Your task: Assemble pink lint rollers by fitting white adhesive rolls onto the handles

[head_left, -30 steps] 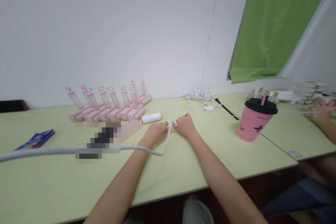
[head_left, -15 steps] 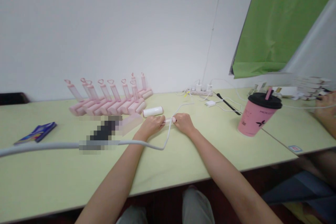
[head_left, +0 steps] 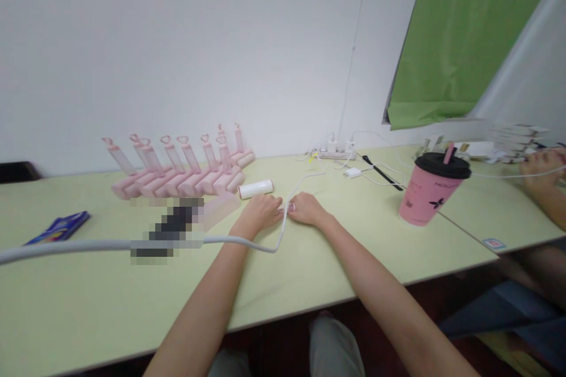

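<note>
My left hand (head_left: 262,212) is closed around one end of a small clear and pink tube (head_left: 291,207). My right hand (head_left: 308,209) is closed at the other end, knuckles up. Most of the tube is hidden by the fingers, and a white cable (head_left: 285,218) passes in front of it. Both hands rest low over the pale green table (head_left: 300,283). Just beyond my left hand lies a white cylinder (head_left: 256,189) with reddish rims. Several pink pieces with upright clear tubes topped by heart-shaped loops (head_left: 190,156) stand in a row to the left.
A pink cup (head_left: 427,194) with black lid and straw stands at the right. Behind are a power strip (head_left: 336,155), a white charger (head_left: 352,172) and a black strap (head_left: 382,173). A blue packet (head_left: 62,227) lies left. Another person's hand (head_left: 545,165) is at far right.
My hands have come closer together, and less of the tube shows between them. The whole view has shifted slightly.
</note>
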`<state>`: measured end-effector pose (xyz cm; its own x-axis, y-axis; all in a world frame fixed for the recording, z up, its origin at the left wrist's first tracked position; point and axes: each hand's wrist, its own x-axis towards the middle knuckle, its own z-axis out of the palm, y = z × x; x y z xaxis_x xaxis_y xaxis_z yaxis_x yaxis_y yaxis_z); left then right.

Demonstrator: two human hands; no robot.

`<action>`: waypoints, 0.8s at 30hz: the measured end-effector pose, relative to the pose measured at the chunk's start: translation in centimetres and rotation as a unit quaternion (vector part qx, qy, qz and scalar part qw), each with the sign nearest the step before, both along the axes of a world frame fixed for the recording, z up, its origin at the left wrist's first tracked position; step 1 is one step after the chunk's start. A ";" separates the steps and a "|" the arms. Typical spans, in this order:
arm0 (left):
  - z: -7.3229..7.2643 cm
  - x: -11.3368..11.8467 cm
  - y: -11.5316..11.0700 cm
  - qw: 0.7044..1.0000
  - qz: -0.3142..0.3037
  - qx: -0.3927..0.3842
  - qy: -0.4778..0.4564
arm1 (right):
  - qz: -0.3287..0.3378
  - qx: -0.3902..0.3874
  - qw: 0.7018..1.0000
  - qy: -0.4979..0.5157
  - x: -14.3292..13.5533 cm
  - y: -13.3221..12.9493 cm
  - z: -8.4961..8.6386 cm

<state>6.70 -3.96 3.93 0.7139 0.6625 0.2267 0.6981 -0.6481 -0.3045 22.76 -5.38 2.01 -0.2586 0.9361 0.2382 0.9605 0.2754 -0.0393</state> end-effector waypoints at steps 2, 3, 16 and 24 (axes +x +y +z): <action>0.0 0.3 -0.2 0.999 0.032 -0.016 -0.002 | 0.007 -0.011 1.000 0.002 -0.5 0.2 -0.5; -0.1 0.4 -0.3 0.999 0.045 -0.025 -0.007 | 0.013 -0.012 1.000 0.001 -0.8 0.2 -0.7; -1.3 -0.4 0.1 0.989 0.032 -0.064 -0.132 | 0.015 0.051 0.995 0.087 -1.0 1.1 -2.1; -0.6 1.1 1.4 0.925 0.115 0.003 -0.362 | -0.015 0.022 0.981 0.191 -3.1 2.0 -2.3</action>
